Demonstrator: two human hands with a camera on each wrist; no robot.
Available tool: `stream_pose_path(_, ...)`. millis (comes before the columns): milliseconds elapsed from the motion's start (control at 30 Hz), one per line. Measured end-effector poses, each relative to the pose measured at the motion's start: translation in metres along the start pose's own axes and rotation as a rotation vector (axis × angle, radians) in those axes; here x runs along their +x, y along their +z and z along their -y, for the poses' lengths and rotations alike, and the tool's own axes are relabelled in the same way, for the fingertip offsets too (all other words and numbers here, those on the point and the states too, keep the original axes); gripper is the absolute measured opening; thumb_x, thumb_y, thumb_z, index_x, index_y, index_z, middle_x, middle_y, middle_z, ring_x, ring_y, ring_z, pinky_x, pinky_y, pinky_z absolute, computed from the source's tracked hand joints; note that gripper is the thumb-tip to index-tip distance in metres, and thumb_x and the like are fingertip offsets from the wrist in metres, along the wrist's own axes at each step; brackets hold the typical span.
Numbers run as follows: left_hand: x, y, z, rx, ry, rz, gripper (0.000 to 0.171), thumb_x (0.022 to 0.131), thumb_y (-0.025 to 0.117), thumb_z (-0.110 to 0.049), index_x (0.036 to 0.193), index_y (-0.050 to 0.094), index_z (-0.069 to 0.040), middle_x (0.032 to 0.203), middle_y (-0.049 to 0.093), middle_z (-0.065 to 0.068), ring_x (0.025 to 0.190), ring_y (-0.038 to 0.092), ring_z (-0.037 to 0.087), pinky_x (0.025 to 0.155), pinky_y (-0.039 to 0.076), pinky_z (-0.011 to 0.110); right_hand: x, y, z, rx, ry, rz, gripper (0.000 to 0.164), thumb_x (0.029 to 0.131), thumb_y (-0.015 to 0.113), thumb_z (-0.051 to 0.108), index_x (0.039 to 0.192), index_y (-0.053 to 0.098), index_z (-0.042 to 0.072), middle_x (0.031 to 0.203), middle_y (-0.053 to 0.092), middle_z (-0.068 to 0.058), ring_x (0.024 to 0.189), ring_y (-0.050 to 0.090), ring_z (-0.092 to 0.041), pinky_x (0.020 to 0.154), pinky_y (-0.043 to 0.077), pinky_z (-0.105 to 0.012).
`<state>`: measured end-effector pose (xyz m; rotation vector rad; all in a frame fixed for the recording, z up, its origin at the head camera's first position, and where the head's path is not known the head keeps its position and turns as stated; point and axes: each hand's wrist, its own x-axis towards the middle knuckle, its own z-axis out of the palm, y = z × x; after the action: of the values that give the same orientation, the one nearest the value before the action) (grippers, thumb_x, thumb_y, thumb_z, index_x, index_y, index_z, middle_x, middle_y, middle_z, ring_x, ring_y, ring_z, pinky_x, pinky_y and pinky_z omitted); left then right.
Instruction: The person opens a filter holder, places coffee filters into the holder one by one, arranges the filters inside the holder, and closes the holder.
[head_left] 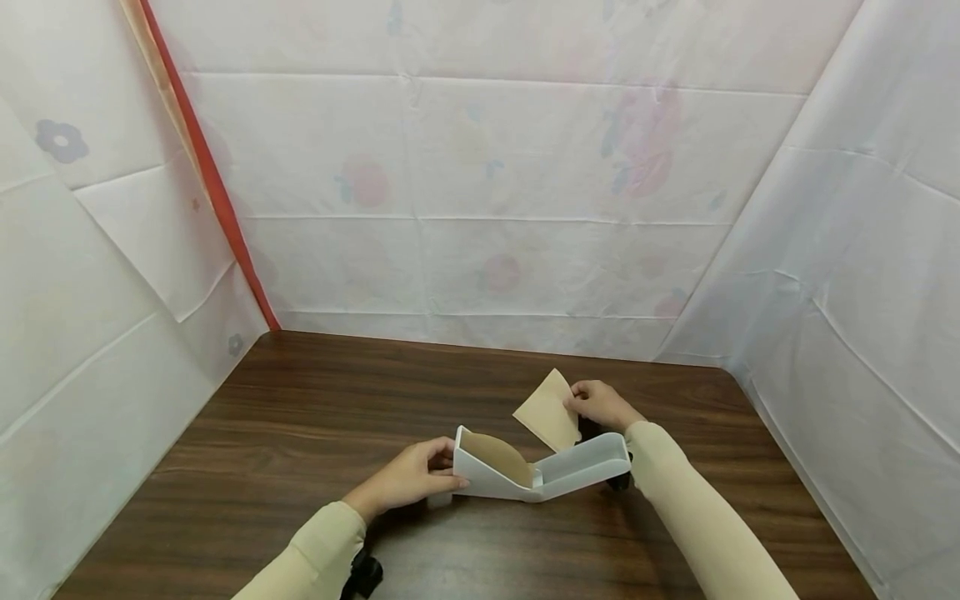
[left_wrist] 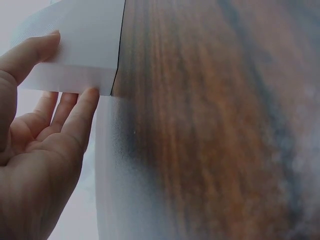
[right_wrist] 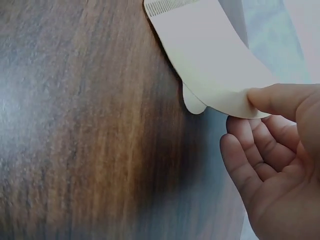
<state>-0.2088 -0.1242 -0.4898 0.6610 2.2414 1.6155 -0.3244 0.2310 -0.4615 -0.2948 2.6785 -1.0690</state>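
A white box with its long lid swung open [head_left: 495, 483] sits on the table, holding tan paper coffee filters [head_left: 495, 454] whose rounded top shows. My left hand [head_left: 412, 475] grips the box's left end, thumb on the near side; the left wrist view has the thumb on one face of the white box [left_wrist: 85, 45] and fingertips against its edge. Behind the lid, my right hand [head_left: 603, 404] pinches a tan coffee filter [head_left: 547, 410] by its edge. In the right wrist view this coffee filter [right_wrist: 205, 50] shows a crimped seam and a small rounded tab.
The dark wood-grain table [head_left: 315, 400] runs back to a pale printed cloth [head_left: 480, 192], with more cloth hanging on both sides. A red strip [head_left: 213, 183] runs down the left corner. Black wrist straps show at both sleeves.
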Motion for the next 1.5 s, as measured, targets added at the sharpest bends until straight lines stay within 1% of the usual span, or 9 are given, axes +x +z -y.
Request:
stream_pose_path(133,0.0,0.001,0.0,-0.012,-0.003,0.005,0.038,0.089,0.079,-0.018,0.12,0.063,-0.004,0.109,0.07,0.005,0.104,0.065,0.022,0.084,0.054,0.026,-0.003,-0.003,0.002,0.022,-0.051,-0.042,0.014,0.099,0.06,0.012,0.105,0.065,0.0,0.087,0.063,-0.006,0.075,0.055,-0.019,0.066,0.046,-0.031)
stream_pose_path(300,0.001,0.001,0.001,0.001,0.004,-0.001,0.038,0.088,0.08,-0.018,0.119,0.063,-0.004,0.108,0.07,0.004,0.103,0.065,0.021,0.084,0.054,0.026,-0.006,-0.009,0.007,-0.006,-0.12,-0.081,0.013,0.099,0.063,0.014,0.103,0.066,0.002,0.087,0.063,-0.005,0.077,0.056,-0.018,0.069,0.046,-0.032)
stream_pose_path(600,0.002,0.0,0.001,0.013,0.007,-0.001,0.038,0.088,0.08,-0.019,0.119,0.063,-0.004,0.108,0.07,0.004,0.103,0.066,0.021,0.084,0.054,0.027,-0.012,-0.014,0.015,-0.034,-0.17,-0.09,0.013,0.099,0.065,0.016,0.104,0.066,0.004,0.088,0.064,-0.003,0.078,0.058,-0.017,0.07,0.048,-0.033)
stream_pose_path(700,0.002,0.0,0.0,0.023,0.011,-0.003,0.038,0.088,0.08,-0.02,0.119,0.064,-0.005,0.107,0.07,0.003,0.102,0.066,0.02,0.084,0.054,0.026,-0.013,-0.016,0.017,-0.055,-0.203,-0.096,0.012,0.099,0.067,0.016,0.102,0.066,0.005,0.087,0.064,-0.003,0.079,0.058,-0.017,0.07,0.049,-0.034)
stream_pose_path(833,0.001,0.001,0.001,0.028,0.011,-0.009,0.038,0.088,0.08,-0.02,0.118,0.064,-0.005,0.107,0.07,0.003,0.102,0.066,0.02,0.084,0.054,0.026,-0.016,-0.02,0.02,-0.088,-0.231,-0.085,0.011,0.099,0.067,0.019,0.101,0.067,0.009,0.088,0.064,0.0,0.081,0.059,-0.016,0.073,0.049,-0.035)
stream_pose_path(933,0.001,0.001,0.002,0.017,0.014,-0.008,0.038,0.088,0.08,-0.019,0.118,0.064,-0.004,0.107,0.07,0.004,0.102,0.066,0.021,0.083,0.054,0.027,-0.02,-0.023,0.023,-0.101,-0.233,-0.07,0.011,0.099,0.067,0.022,0.102,0.067,0.012,0.089,0.064,0.002,0.083,0.06,-0.016,0.075,0.049,-0.036)
stream_pose_path(1033,0.001,0.001,0.001,0.007,0.012,-0.008,0.037,0.088,0.08,-0.018,0.118,0.064,-0.004,0.107,0.07,0.003,0.102,0.065,0.021,0.083,0.054,0.026,-0.023,-0.026,0.025,-0.11,-0.248,-0.066,0.011,0.099,0.067,0.023,0.103,0.067,0.012,0.089,0.065,0.002,0.083,0.06,-0.015,0.076,0.05,-0.037)
stream_pose_path(1300,0.0,0.001,0.0,0.003,0.008,-0.009,0.037,0.088,0.08,-0.018,0.118,0.064,-0.005,0.107,0.07,0.003,0.102,0.065,0.021,0.083,0.053,0.026,-0.029,-0.031,0.034,-0.129,-0.293,-0.085,0.009,0.1,0.066,0.023,0.102,0.068,0.015,0.088,0.065,0.005,0.082,0.06,-0.014,0.073,0.05,-0.035)
stream_pose_path(1500,0.0,0.001,0.0,0.012,0.006,-0.014,0.037,0.087,0.08,-0.018,0.118,0.064,-0.005,0.106,0.07,0.003,0.102,0.066,0.02,0.083,0.053,0.027,-0.038,-0.036,0.042,-0.155,-0.352,-0.123,0.009,0.1,0.065,0.022,0.102,0.069,0.014,0.087,0.065,0.005,0.08,0.06,-0.013,0.072,0.051,-0.034)
